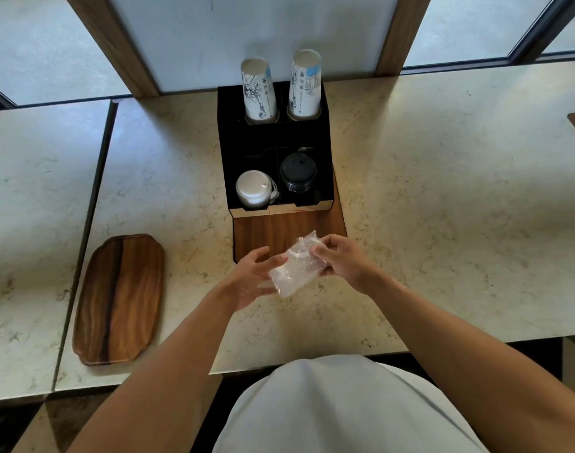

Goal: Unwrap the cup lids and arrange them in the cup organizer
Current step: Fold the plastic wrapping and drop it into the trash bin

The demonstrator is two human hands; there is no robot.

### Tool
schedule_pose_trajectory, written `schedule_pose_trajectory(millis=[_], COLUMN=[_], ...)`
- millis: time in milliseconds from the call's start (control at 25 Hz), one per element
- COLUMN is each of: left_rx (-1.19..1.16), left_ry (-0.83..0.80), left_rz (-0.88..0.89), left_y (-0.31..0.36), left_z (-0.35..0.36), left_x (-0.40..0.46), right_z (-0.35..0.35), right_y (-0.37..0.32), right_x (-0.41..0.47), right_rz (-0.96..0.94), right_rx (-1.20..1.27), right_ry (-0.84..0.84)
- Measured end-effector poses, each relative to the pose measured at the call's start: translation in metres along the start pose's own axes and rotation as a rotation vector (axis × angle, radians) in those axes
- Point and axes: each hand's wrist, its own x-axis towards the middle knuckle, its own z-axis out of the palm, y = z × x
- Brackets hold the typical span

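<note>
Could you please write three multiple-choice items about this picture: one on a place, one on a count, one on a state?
1. Where do the white lids sit in the organizer?
A. front left compartment
B. front right compartment
C. back left hole

2. How many cup stacks stand at the back of the organizer?
A. one
B. two
C. four

3. What is the state of the plastic wrap?
A. lying on the wooden tray
B. inside the organizer
C. held above the counter between both hands

Answers:
1. A: the white lids are at front left, the black lids beside them at front right.
2. B: two printed stacks rise side by side from the back holes.
3. C: the right hand pinches its top end and the left hand supports it from the side.
</note>
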Motion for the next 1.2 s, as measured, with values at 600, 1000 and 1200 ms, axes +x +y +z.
schedule_pose_trajectory(millis=[600, 1000, 1200], left_rx=[-0.001, -0.153, -0.126], left_ry=[0.086, 0.028, -0.013], left_rz=[0.108, 0.117, 0.094], left_y=[0.007, 0.022, 0.027], left_z=[0.017, 0.018, 0.015], left_x=[0.006, 0.003, 0.001], right_z=[0.01, 0.013, 0.012], right_y=[-0.004, -0.005, -0.005], right_x=[-0.002, 0.007, 0.012], right_rz=[0.052, -0.064, 0.034], right_rx=[-0.035, 0.071, 0.22], right_ry=[-0.147, -0.12, -0.155])
